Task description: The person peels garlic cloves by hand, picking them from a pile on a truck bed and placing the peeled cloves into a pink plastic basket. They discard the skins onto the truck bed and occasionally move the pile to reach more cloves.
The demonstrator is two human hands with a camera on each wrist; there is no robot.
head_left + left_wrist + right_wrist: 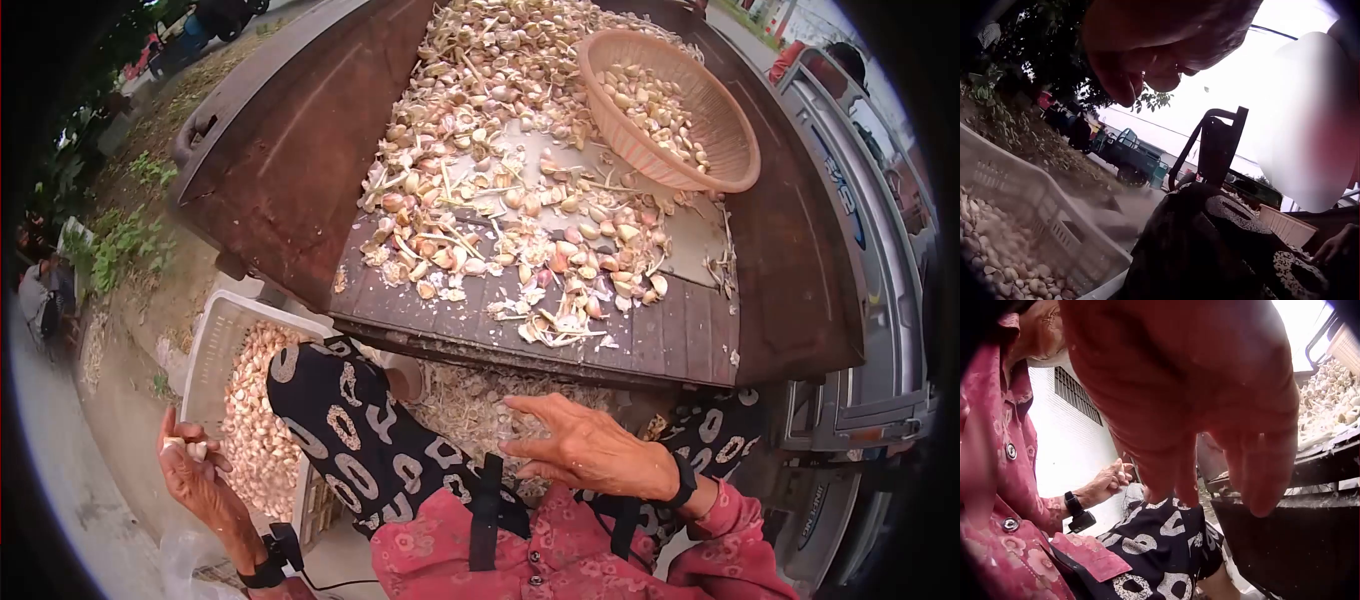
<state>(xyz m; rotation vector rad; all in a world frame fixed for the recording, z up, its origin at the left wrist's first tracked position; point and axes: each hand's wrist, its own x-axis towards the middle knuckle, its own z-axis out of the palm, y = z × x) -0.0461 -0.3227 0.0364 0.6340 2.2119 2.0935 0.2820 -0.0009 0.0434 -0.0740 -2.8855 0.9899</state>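
My left hand (205,490) is over the near side of a white plastic crate (203,350). Its fingers curl around pale garlic cloves (190,447), with the thumb close against them. Many garlic cloves (262,405) lie in the crate below. In front of the red flowered shirt, my right hand (590,448) hangs over the lap with its fingers reaching left and fairly straight. Nothing shows between its thumb and fingers, and in the right wrist view its fingers (1266,475) point down. Loose cloves, stems and skins (560,240) cover much of the cart bed (660,340) ahead.
An orange plastic basket (740,170) with garlic cloves stands on the cart bed's right side. Brown metal side walls (300,150) border the bed. Garlic skins (460,400) litter the ground beneath its front edge. A grey vehicle (870,230) stands close on the right.
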